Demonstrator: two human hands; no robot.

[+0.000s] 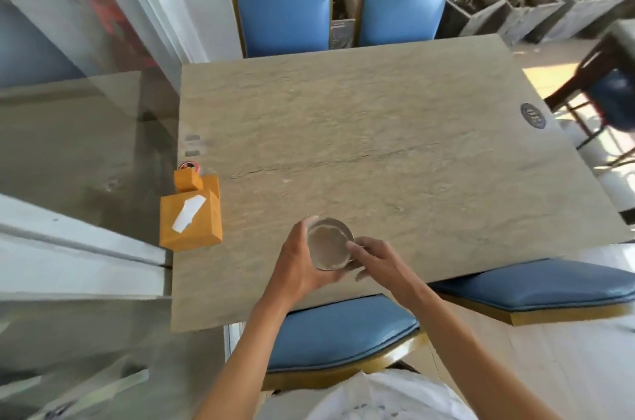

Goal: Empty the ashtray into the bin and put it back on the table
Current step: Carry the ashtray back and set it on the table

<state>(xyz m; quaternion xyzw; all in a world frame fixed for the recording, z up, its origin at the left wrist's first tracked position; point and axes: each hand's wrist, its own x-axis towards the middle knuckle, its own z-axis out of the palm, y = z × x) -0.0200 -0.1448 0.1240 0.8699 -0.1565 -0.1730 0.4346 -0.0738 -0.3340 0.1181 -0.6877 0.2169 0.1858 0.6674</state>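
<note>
A round metal ashtray [328,244] with a pale grey inside sits between my hands over the near part of the beige stone table [395,130]. My left hand [299,265] cups it from the left and underneath, thumb up along its far rim. My right hand [374,261] touches its right rim with the fingertips. Whether the ashtray rests on the table or is held just above it I cannot tell. No bin is in view.
An orange tissue box [192,223] with a smaller orange box [187,179] behind it stands at the table's left edge. Blue chairs [343,333] stand at the near side and two more [285,13] at the far side. A glass wall [86,144] runs along the left.
</note>
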